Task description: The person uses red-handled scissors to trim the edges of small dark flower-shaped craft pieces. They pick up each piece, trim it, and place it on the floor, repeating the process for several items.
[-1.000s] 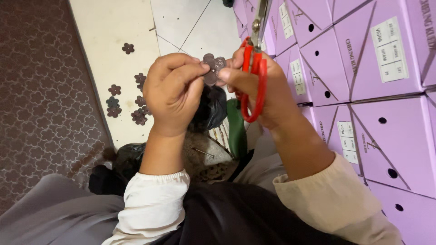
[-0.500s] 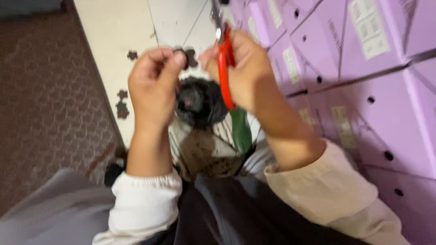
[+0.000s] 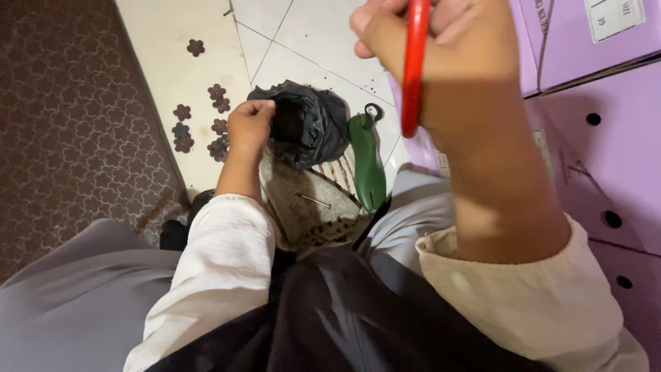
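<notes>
A seated person, seen from above, works over a tiled floor w/ both hands apart. The left hand (image 3: 249, 125) reaches down to a black plastic bag (image 3: 308, 124) lying on the floor ahead of the knees; its fingers are curled in and pinch the bag's rim at the near-left edge of the opening, though what, if anything, sits inside that grip besides the plastic can't be told. The right hand (image 3: 441, 58) is raised close to the camera, well above and to the right of the bag, fingers closed through the red handle (image 3: 414, 65) of a pair of scissors; the blades are out of shot at the top edge. Just right of the bag lies a green-handled tool (image 3: 367, 162), its dark loop end pointing away from the person, resting beside a worn grey cloth (image 3: 306, 207) w/ a striped edge that spreads between the knees; a thin metal pin or needle lies on that cloth. Small dark flower-shaped pieces (image 3: 219, 93) are scattered on the pale tiles (image 3: 303, 38) left of the bag, approx. a half-dozen in a loose cluster plus one farther off. A brown patterned carpet (image 3: 69, 117) covers the floor at far left. Stacked purple cardboard boxes (image 3: 599, 131) w/ round holes and white labels fill the right side, near the raised arm. Cream sleeves and dark clothing fill the foreground.
</notes>
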`<state>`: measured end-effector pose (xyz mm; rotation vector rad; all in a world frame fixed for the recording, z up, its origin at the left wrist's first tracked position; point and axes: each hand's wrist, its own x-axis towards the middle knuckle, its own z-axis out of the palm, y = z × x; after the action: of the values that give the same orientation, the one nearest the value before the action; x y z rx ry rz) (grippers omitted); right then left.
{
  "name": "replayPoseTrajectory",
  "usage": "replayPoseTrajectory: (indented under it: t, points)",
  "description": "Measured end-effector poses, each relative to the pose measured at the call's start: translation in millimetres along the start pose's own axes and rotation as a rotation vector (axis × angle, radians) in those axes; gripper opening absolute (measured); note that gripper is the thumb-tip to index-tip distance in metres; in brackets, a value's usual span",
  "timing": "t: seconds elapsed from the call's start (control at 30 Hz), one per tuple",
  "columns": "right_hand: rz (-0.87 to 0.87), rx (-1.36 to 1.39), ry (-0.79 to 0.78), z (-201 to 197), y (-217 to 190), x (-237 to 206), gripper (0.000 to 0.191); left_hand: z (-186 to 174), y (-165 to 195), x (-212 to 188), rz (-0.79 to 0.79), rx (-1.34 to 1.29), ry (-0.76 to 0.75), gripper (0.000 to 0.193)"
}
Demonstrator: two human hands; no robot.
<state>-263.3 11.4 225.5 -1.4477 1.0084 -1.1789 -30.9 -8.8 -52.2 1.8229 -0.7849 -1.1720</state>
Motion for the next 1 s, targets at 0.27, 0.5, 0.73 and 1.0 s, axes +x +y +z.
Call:
replayPoseTrajectory:
  t: [0.27,0.5,0.73,1.0]
  points:
    - [0.112,0.079,-0.114,14,36,20,0.016,-5,75,-19,-0.338,-1.166,-0.352,0.022]
    - [0.132,-0.044,-0.154,37,54,36,0.024,-21,155,-81,-0.028,-1.262,-0.529,0.065]
    - [0.093,0.112,-0.264,42,48,30,0.021,-39,188,-122,0.318,-1.156,-0.679,0.068]
    - [0.081,0.232,-0.004,19,30,9,0.022,-40,191,-132,0.294,-0.759,-0.698,0.036]
